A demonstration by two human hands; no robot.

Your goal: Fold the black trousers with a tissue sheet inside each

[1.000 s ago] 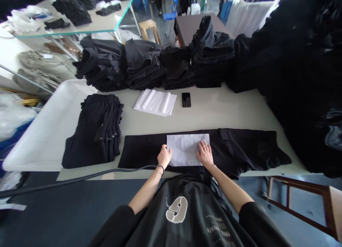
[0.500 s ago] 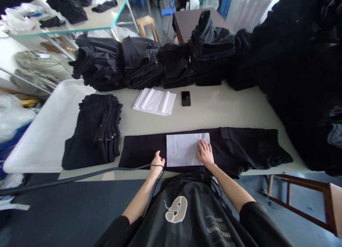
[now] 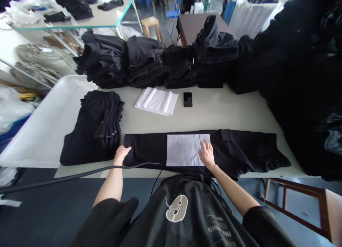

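Dark trousers point(image 3: 146, 150) lie lengthwise along the table's near edge, with a white sheet point(image 3: 183, 151) flat across their middle. My left hand point(image 3: 122, 153) is at the left end of the trousers, its fingers closed on the hem. On the right part of the sheet rests my right hand point(image 3: 206, 153), fingers spread and holding nothing. A stack of folded dark trousers point(image 3: 91, 129) stands just left of my left hand.
A pile of white sheets point(image 3: 156, 101) and a black phone point(image 3: 187, 99) lie mid-table point(image 3: 213, 115). Stacked dark garments point(image 3: 146, 62) line the far side. A white tub point(image 3: 50, 122) is at left, a black cable point(image 3: 107, 167) crosses in front, and a wooden stool point(image 3: 301, 204) stands lower right.
My left hand has moved left from beside the sheet to the trousers' hem and closed on it. My right hand stays on the sheet, its fingers slightly raised. The view has shifted slightly.
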